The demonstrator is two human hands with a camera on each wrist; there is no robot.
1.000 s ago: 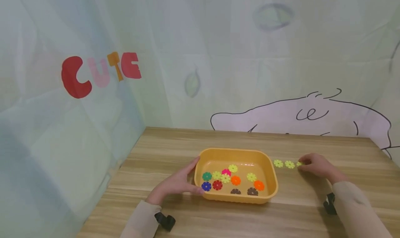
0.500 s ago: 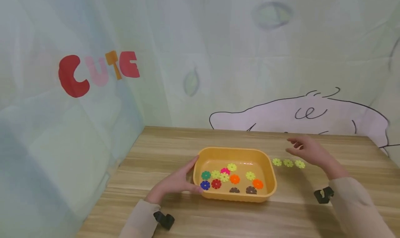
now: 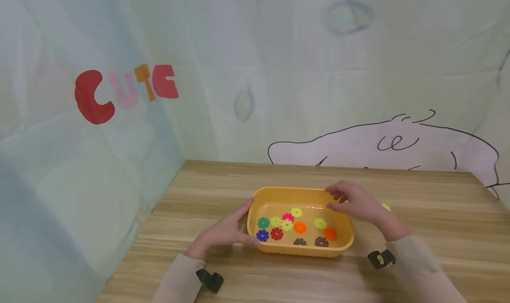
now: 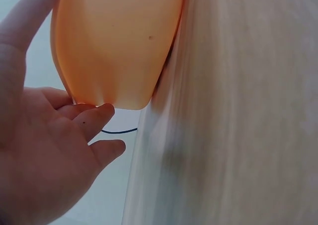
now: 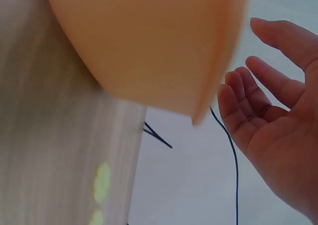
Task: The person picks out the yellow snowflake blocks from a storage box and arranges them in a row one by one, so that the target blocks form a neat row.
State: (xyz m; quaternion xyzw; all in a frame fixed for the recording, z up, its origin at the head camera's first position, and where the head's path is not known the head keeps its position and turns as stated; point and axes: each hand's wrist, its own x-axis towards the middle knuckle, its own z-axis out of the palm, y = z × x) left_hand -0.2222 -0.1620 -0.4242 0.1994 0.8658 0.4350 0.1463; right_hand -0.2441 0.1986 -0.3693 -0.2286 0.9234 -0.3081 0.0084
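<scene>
Broadly, a wood-grain table (image 3: 215, 179) carries a yellow-orange tray (image 3: 301, 251) near its middle. The left hand (image 3: 221, 233) grips the tray's left end, thumb on the near side. Over the right end hangs the right hand (image 3: 358, 202) — fingers loosely bent, apart from the thumb. Smallest come the notched discs (image 3: 300, 227) inside — plus a yellow disc (image 3: 385, 206) on the table, partly hidden behind the right wrist.

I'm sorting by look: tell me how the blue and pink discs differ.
The blue disc is deep blue, the pink disc bright pink. The blue disc lies in the tray's near left corner, the pink disc farther back. A yellow disc overlaps the pink disc; none overlaps the blue disc. Both lie inside the tray.
</scene>
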